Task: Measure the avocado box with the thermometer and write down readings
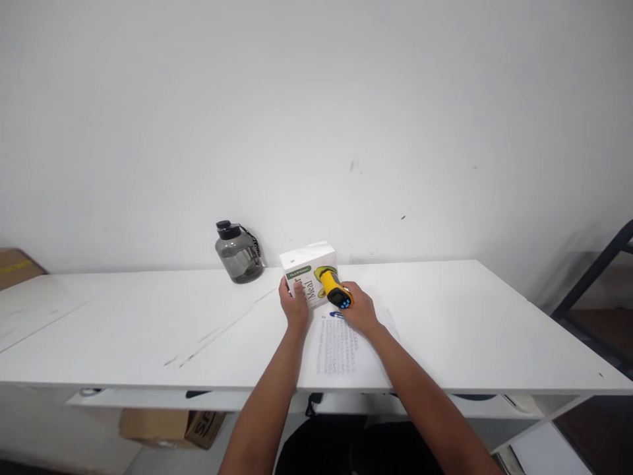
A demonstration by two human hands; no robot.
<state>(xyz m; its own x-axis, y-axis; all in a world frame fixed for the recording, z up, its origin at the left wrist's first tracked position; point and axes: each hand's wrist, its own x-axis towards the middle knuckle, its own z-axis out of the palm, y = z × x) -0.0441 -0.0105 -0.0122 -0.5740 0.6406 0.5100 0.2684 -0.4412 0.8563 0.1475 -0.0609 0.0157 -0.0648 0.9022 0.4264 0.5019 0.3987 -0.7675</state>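
My left hand [295, 305] grips the left side of a white carton [309, 254] with a green label and the word "Meal" on its front. In my right hand [362, 309] is a yellow and black handheld infrared thermometer [334, 286] with a small screen and blue buttons facing me. Its front end points at the carton's printed face and covers part of it. Below the thermometer, a blue pen [337, 315] lies on a sheet of paper [338, 349] filled with rows of handwriting.
A grey see-through water bottle [239, 254] with a black cap stands left of the carton, near the wall. Cardboard boxes sit at the far left [18, 267] and under the white table [153, 425]. A dark metal frame [593, 272] rises beyond the right edge.
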